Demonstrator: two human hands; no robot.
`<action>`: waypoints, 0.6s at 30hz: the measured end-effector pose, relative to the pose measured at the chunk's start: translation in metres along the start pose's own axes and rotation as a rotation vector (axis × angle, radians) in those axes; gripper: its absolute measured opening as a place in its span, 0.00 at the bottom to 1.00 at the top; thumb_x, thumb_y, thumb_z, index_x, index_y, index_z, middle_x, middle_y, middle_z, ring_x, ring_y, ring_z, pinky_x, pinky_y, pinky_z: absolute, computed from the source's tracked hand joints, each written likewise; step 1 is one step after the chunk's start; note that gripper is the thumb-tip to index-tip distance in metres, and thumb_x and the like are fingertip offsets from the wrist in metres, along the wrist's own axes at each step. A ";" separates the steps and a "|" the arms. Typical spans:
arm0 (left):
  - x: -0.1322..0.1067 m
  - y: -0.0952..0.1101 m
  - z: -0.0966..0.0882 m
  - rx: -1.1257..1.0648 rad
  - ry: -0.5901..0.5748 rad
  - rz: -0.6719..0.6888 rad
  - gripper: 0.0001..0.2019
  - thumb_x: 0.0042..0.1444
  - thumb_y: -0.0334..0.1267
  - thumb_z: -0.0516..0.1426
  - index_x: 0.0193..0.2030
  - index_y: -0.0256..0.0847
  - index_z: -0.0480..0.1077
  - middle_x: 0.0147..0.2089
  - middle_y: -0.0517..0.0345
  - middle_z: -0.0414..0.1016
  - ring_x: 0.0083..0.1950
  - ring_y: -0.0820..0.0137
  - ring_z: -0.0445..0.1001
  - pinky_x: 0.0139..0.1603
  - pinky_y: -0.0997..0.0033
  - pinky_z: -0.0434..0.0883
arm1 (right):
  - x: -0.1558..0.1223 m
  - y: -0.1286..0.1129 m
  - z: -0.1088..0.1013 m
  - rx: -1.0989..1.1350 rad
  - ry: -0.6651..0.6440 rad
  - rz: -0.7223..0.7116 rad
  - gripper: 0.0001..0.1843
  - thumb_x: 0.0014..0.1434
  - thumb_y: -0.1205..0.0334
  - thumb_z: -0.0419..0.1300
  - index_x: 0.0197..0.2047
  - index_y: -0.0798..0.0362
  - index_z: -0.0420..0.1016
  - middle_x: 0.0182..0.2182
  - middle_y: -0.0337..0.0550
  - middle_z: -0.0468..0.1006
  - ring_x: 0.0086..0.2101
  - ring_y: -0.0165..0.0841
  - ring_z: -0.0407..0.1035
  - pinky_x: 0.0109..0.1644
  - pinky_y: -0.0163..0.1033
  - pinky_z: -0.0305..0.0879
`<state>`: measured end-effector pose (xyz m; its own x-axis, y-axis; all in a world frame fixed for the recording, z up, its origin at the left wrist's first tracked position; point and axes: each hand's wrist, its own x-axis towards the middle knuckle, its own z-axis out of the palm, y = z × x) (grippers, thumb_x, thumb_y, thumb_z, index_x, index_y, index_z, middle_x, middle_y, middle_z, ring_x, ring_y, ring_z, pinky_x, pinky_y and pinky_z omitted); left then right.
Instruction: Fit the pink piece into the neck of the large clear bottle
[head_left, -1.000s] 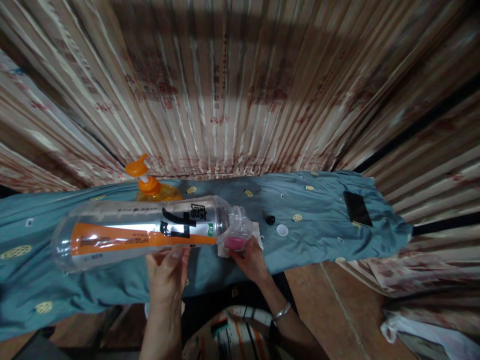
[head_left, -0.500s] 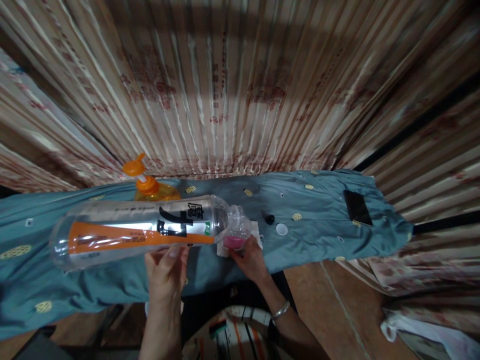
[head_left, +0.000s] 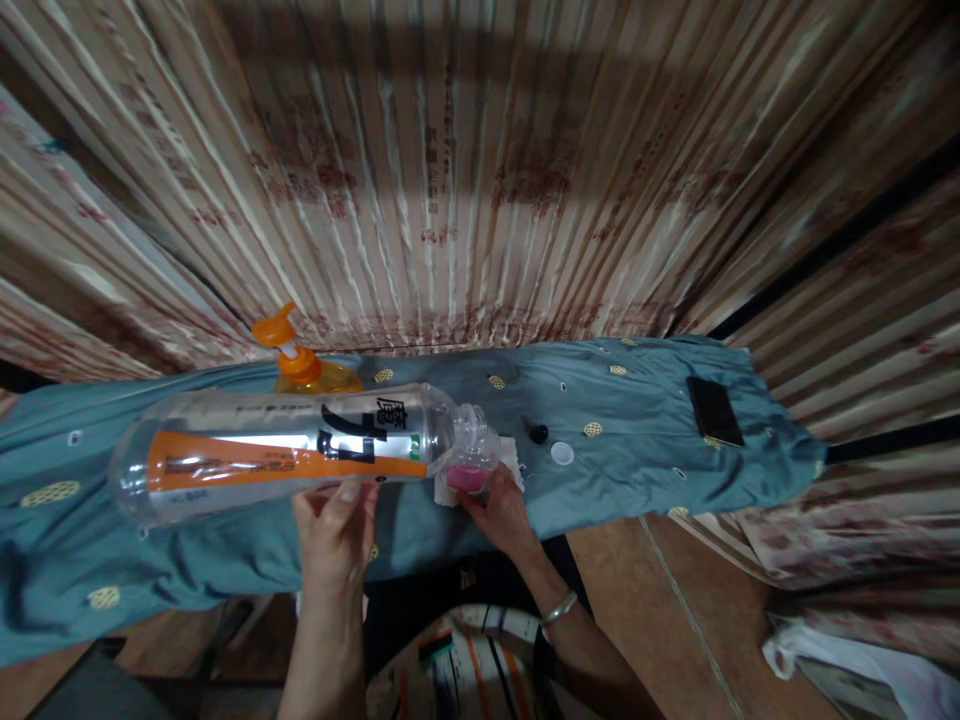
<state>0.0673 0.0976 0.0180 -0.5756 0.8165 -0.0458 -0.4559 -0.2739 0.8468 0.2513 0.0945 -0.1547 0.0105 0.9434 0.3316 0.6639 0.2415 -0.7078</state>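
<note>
My left hand (head_left: 337, 525) is closed on a large clear plastic bottle (head_left: 285, 455) with an orange, silver and black label. The bottle lies nearly level, its neck pointing right. At that neck, my right hand (head_left: 504, 515) grips a small clear bottle (head_left: 466, 477) with pink liquid in its lower part. The two mouths are close together; whether they touch I cannot tell. Beneath the small bottle is a white tissue (head_left: 512, 462). To the right lie a small black cap (head_left: 538, 433), perhaps with a thin stem, and a white round disc (head_left: 562, 454).
An orange pump bottle (head_left: 300, 366) with yellow liquid stands behind the large bottle. A black phone (head_left: 715, 411) lies towards the right end of the teal cloth-covered table (head_left: 630, 470). Striped curtains (head_left: 480, 200) hang close behind and at the sides.
The large bottle has shifted very slightly, its base end a little to the right and up in view. Both hands keep their grips, and the view has moved a little.
</note>
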 end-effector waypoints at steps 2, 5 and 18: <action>0.000 0.000 0.001 -0.006 0.001 0.000 0.22 0.21 0.44 0.76 0.20 0.42 0.71 0.19 0.67 0.70 0.21 0.74 0.72 0.24 0.73 0.73 | 0.000 0.000 0.000 -0.002 0.004 -0.006 0.35 0.56 0.62 0.69 0.64 0.53 0.62 0.55 0.56 0.77 0.55 0.50 0.73 0.56 0.56 0.75; -0.001 0.001 0.002 -0.018 0.015 0.002 0.21 0.21 0.43 0.76 0.19 0.42 0.70 0.19 0.67 0.70 0.21 0.73 0.72 0.24 0.71 0.74 | 0.001 0.001 0.000 0.006 0.010 -0.023 0.35 0.57 0.63 0.69 0.64 0.54 0.61 0.54 0.57 0.76 0.56 0.50 0.73 0.56 0.56 0.75; -0.002 0.005 0.006 -0.005 -0.057 -0.002 0.22 0.22 0.45 0.75 0.21 0.42 0.69 0.21 0.63 0.72 0.23 0.69 0.74 0.27 0.65 0.77 | 0.000 0.001 0.001 0.007 0.012 -0.042 0.33 0.57 0.62 0.68 0.63 0.52 0.62 0.55 0.57 0.76 0.55 0.50 0.73 0.56 0.58 0.75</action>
<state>0.0704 0.0982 0.0252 -0.5349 0.8448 -0.0167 -0.4605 -0.2749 0.8440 0.2515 0.0950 -0.1562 -0.0085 0.9296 0.3686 0.6586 0.2825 -0.6974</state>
